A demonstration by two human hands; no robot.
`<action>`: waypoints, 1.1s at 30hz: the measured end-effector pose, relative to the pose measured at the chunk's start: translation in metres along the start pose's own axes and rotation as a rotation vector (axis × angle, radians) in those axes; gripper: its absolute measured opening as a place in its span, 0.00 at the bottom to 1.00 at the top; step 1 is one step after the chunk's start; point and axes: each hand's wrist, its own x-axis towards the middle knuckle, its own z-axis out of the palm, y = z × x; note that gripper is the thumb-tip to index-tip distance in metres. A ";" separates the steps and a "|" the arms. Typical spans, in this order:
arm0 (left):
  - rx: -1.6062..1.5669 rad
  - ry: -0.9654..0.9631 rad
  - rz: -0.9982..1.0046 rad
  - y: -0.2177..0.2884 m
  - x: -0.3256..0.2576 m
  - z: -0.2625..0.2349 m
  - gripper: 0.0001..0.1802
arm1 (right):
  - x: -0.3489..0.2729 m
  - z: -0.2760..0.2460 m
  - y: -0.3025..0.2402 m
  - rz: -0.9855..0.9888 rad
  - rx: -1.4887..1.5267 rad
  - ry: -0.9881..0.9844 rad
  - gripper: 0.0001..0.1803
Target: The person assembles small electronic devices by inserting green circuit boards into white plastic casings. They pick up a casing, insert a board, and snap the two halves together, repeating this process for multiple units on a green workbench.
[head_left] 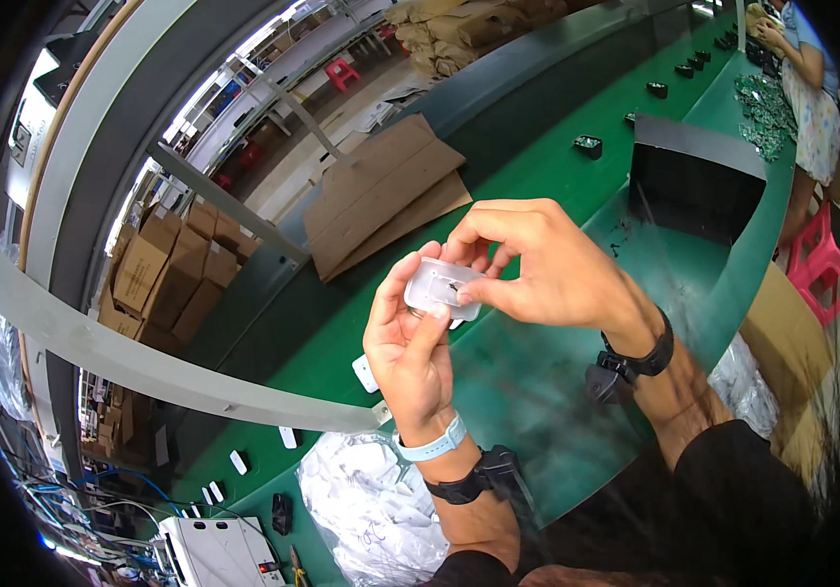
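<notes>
A small white plastic shell [427,283], rounded at the corners and hollow on the side facing me, is held up over the green belt. My left hand [408,347] grips its left end and lower edge between thumb and fingers. On the right end, my right hand [562,264] closes with its thumb pressed on the inner face, right beside a tiny dark part. The right fingertips are partly hidden behind the shell. Another white shell [365,374] lies on the belt just left of my left wrist.
A black open box [697,181] stands right of my hands. A bag of white pieces [366,514] lies near my left forearm. Cardboard sheets [381,191] lie beyond the belt [537,186], which carries black parts [588,146]. A grey metal bar [195,367] crosses at left. A co-worker [801,59] sits far right.
</notes>
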 end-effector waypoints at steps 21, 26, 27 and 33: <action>0.002 0.302 0.156 -0.006 0.001 0.007 0.27 | 0.004 0.024 0.006 0.208 0.175 -0.065 0.14; 0.018 0.299 0.169 -0.006 0.003 0.011 0.27 | 0.004 0.032 0.010 0.221 0.268 0.018 0.15; 0.021 0.303 0.171 -0.006 0.002 0.011 0.26 | 0.004 0.032 0.009 0.217 0.271 0.028 0.15; 0.000 0.228 0.166 0.000 -0.001 0.013 0.25 | 0.004 0.028 0.010 0.210 0.287 0.060 0.20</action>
